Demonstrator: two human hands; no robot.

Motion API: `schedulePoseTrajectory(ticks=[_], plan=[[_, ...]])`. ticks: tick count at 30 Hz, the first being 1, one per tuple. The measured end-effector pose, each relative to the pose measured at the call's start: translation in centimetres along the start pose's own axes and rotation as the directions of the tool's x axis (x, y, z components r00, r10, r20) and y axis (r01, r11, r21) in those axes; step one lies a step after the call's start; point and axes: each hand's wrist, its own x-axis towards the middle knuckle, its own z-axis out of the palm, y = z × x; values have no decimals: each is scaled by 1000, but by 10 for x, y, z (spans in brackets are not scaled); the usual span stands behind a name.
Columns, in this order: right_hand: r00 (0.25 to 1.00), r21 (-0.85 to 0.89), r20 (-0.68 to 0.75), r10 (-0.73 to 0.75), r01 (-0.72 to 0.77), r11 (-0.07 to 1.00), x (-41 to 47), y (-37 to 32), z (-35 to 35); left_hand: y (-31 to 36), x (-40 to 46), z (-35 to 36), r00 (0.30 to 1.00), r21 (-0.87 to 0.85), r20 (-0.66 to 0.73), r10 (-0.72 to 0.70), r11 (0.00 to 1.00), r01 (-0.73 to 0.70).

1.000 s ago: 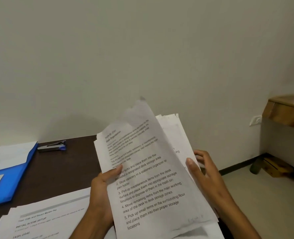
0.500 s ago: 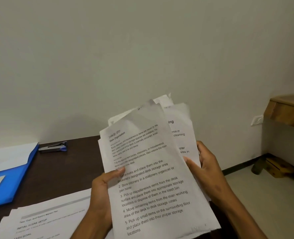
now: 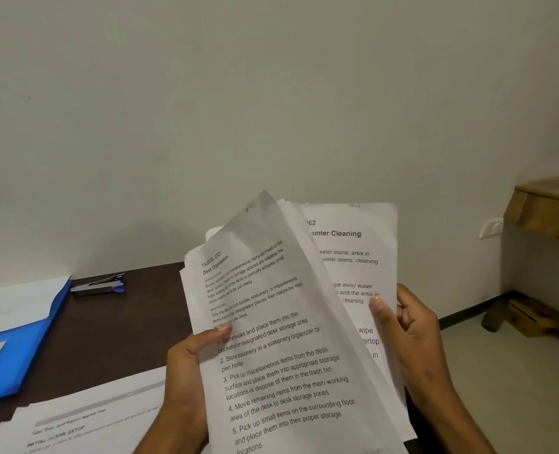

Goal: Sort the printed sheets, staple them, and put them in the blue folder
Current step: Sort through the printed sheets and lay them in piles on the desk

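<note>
We are mid-sort: our left hand [image 3: 186, 365] and right hand [image 3: 412, 339] both grip the sheets [image 3: 271, 322] above the surface's near edge. Nothing looks stapled; the stapler [image 3: 98, 285] and folder [image 3: 26, 342] lie untouched far left.

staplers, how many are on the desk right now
1. The stapler lies on the dark desk near the wall, just right of the blue folder. The held sheets hide part of the desk, so another could be out of sight.
</note>
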Motion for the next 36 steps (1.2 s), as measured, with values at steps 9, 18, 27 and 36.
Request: schedulePoseTrajectory(ticks=[9, 18, 27, 36], plan=[[847, 214, -526, 75, 46, 976, 8, 0, -29, 1, -1, -3, 1000, -9, 6, 8, 1000, -8], [373, 295, -890, 263, 29, 955, 18, 26, -66, 2, -9, 10, 993, 38, -51, 107, 994, -105], [943, 99, -235, 235, -217, 971, 11, 4, -26, 4, -22, 25, 990, -10, -61, 123, 992, -124], [952, 100, -92, 293, -284, 954, 8, 1, -19, 2, -6, 4, 971, 44, -163, 174, 985, -169]])
